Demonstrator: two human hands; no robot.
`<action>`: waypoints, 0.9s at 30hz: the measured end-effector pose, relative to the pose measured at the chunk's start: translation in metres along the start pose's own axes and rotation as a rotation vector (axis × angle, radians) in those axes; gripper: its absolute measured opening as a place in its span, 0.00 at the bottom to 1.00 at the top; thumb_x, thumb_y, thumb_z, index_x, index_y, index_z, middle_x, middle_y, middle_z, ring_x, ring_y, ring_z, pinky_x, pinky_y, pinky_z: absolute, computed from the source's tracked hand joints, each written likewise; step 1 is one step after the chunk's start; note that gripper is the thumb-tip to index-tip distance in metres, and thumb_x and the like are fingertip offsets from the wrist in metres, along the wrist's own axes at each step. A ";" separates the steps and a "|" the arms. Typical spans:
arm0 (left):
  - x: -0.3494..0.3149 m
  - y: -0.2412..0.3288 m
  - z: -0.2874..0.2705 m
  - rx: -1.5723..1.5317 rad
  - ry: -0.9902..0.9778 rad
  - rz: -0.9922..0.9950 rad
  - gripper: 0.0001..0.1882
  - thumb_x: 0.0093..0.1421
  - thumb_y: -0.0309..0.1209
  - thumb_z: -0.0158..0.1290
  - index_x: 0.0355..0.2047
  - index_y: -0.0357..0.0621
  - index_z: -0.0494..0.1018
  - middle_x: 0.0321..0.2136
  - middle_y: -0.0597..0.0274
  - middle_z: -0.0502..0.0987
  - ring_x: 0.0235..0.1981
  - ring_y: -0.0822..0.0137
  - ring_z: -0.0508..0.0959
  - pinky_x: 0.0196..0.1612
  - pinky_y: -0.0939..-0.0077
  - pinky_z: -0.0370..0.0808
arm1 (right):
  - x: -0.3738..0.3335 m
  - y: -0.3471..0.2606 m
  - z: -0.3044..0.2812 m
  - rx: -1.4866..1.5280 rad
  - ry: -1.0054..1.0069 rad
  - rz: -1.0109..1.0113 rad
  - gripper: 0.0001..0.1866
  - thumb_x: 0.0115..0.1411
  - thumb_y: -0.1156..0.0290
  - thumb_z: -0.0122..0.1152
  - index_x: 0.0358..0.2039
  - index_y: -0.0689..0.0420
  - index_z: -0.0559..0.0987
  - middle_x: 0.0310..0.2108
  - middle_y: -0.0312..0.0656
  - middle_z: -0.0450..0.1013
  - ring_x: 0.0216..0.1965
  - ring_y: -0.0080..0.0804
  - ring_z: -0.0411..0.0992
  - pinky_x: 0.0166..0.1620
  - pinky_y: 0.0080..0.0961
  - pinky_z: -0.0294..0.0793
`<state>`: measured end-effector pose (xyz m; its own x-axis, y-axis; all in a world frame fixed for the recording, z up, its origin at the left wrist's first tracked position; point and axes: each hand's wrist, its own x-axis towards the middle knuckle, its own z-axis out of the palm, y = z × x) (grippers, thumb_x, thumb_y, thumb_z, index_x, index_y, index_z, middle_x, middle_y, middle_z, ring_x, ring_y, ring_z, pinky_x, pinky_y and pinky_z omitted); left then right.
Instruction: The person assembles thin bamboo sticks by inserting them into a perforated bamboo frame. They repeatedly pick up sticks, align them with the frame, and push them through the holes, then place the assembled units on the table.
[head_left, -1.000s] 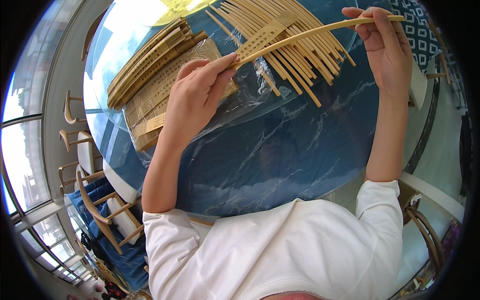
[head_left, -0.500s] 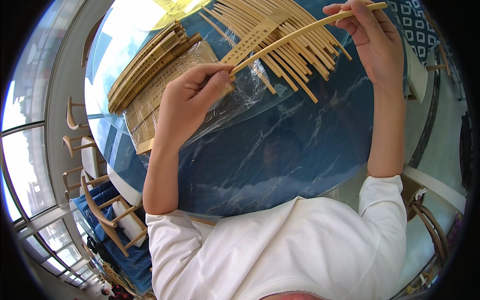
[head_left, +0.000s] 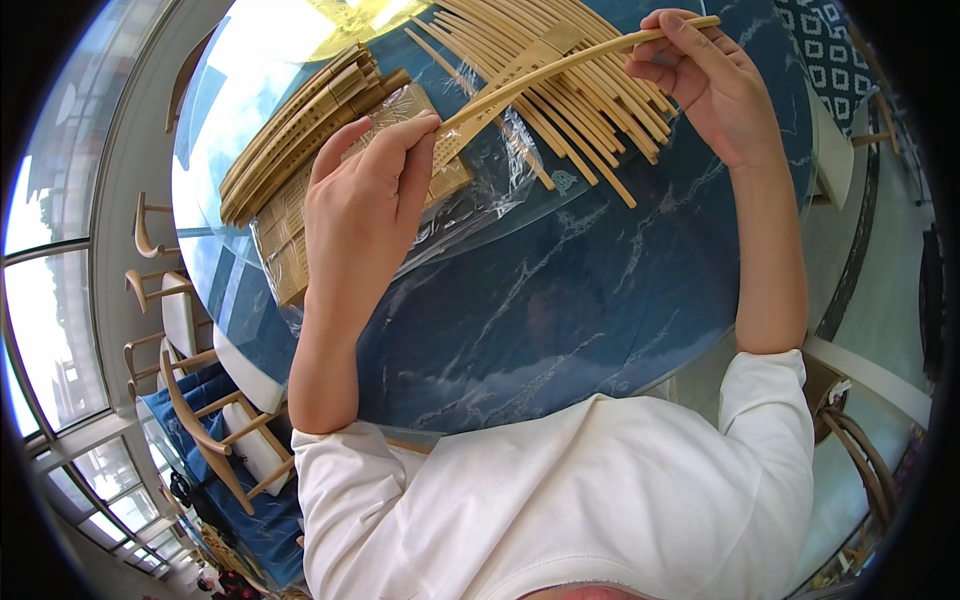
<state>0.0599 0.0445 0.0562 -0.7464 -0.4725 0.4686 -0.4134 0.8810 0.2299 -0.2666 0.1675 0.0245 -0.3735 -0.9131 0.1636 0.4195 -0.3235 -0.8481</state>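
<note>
Between my two hands stretches a long, pale wooden chopstick, tilted up to the right and looking slightly bowed. My left hand pinches its lower left end between thumb and forefinger, the other fingers partly spread. Near the upper right end, my right hand grips it between thumb and fingers. Beneath it, many similar loose chopsticks lie fanned on the glass. A tan printed paper sleeve rests across them, partly hidden by the held chopstick.
Left of the chopsticks lie a bundle of folded tan printed sleeves and a tan stack in clear plastic film. They rest on a round glass turntable over a blue marbled table. Wooden chairs stand at the left.
Both hands have shifted the chopstick left; the left hand has also risen a little and its outer fingers have loosened. The loose chopsticks stay where they were.
</note>
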 end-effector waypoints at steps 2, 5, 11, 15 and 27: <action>-0.001 -0.003 -0.003 0.095 0.037 0.059 0.09 0.69 0.31 0.63 0.49 0.51 0.83 0.38 0.58 0.89 0.45 0.65 0.88 0.60 0.60 0.77 | 0.002 0.003 0.002 0.037 -0.028 0.012 0.12 0.77 0.69 0.57 0.45 0.63 0.85 0.41 0.49 0.85 0.40 0.35 0.86 0.45 0.29 0.86; -0.001 -0.010 -0.009 0.207 0.160 0.141 0.11 0.68 0.32 0.65 0.49 0.54 0.83 0.42 0.59 0.89 0.48 0.69 0.87 0.65 0.60 0.73 | -0.004 0.004 0.021 0.087 0.027 -0.044 0.10 0.76 0.72 0.56 0.44 0.62 0.83 0.37 0.44 0.83 0.36 0.31 0.83 0.43 0.28 0.85; 0.003 -0.012 -0.027 0.531 0.407 0.132 0.10 0.65 0.36 0.68 0.46 0.57 0.85 0.36 0.72 0.82 0.41 0.68 0.81 0.47 0.65 0.72 | -0.006 -0.003 0.009 -0.293 -0.394 -0.403 0.15 0.80 0.68 0.50 0.55 0.60 0.83 0.53 0.53 0.82 0.57 0.43 0.81 0.59 0.37 0.82; 0.002 -0.022 -0.002 0.461 0.354 0.179 0.07 0.64 0.35 0.68 0.42 0.54 0.83 0.35 0.71 0.82 0.38 0.68 0.82 0.45 0.67 0.73 | 0.001 0.007 -0.005 -0.347 -0.344 -0.302 0.15 0.79 0.66 0.53 0.55 0.60 0.83 0.55 0.55 0.81 0.52 0.39 0.83 0.58 0.35 0.83; -0.007 -0.004 0.046 0.238 0.251 0.161 0.09 0.61 0.30 0.69 0.38 0.49 0.79 0.31 0.66 0.80 0.31 0.63 0.82 0.39 0.70 0.74 | -0.005 0.029 0.022 -0.363 -0.163 0.122 0.17 0.73 0.63 0.66 0.54 0.61 0.84 0.46 0.44 0.84 0.48 0.30 0.85 0.51 0.23 0.87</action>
<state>0.0429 0.0438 0.0126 -0.6729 -0.2818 0.6839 -0.4326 0.8999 -0.0548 -0.2338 0.1574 0.0101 -0.1913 -0.9760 0.1037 0.1225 -0.1285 -0.9841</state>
